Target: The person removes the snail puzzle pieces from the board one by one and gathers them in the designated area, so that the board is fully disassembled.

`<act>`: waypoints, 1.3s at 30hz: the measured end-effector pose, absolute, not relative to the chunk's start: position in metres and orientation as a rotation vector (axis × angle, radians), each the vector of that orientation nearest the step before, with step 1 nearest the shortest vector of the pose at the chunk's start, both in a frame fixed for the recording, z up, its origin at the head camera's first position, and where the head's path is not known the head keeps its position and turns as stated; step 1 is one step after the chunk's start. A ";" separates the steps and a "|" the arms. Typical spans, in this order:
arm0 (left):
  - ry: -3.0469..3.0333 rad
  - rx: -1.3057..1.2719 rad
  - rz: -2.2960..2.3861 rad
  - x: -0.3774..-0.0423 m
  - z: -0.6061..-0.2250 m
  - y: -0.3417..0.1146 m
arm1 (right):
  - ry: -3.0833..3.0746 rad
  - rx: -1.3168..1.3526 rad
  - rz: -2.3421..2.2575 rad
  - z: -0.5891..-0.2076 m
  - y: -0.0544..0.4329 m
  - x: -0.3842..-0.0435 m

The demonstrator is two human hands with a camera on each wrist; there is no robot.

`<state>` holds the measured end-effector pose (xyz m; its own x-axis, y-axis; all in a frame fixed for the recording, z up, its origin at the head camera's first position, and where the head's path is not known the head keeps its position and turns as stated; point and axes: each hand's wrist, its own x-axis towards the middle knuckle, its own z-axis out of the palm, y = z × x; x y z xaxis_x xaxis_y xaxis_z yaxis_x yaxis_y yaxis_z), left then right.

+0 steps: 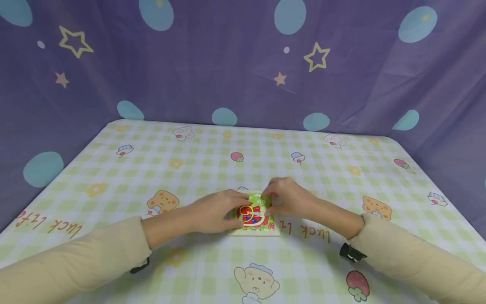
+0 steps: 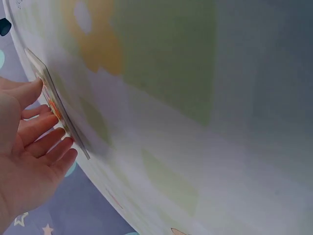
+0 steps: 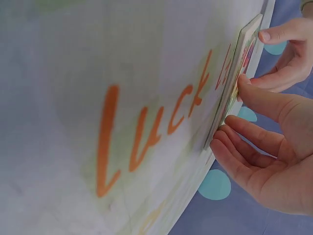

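Picture board: laid on the checked tablecloth [image 1: 212, 270], between the two hands; a yellow spiral on red and blue is shown on the board [image 1: 250, 217], inside a pale border.
Left hand: loosely extended [image 1: 216, 211], thumb set wide of the fingers, the board's left side touched by the tips.
Right hand: relaxed and slightly bent [image 1: 290, 196], thumb and forefinger parted, the board's right side touched; no loose piece can be made out between them.
Handling: judged as fine fingertip work; the board is best steadied by the left hand, with light, even pressure from the right and the border pressed down against the cloth.
Picture's edges: partly covered by fingers in the head view.
Board's face: seen almost edge-on from both wrists, so whether any part is raised cannot be told.
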<state>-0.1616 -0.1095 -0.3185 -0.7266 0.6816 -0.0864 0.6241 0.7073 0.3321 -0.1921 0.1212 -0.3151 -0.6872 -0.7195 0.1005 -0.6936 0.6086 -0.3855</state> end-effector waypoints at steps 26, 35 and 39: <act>2.783 0.785 0.545 -0.186 -0.316 -0.102 | 2.741 -1.236 -0.454 -0.320 0.119 -0.166; 2.733 0.643 0.645 -0.192 -0.313 -0.097 | 2.659 -1.427 -0.352 -0.325 0.137 -0.165; 2.740 0.603 0.662 -0.193 -0.310 -0.095 | 2.663 -1.492 -0.320 -0.327 0.140 -0.164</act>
<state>-0.1930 -0.0946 -0.3103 -0.8805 0.4500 -0.1487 0.3326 0.8102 0.4827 -0.1636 0.1399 -0.3275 -0.5252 -0.8501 0.0387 -0.8351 0.5062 -0.2155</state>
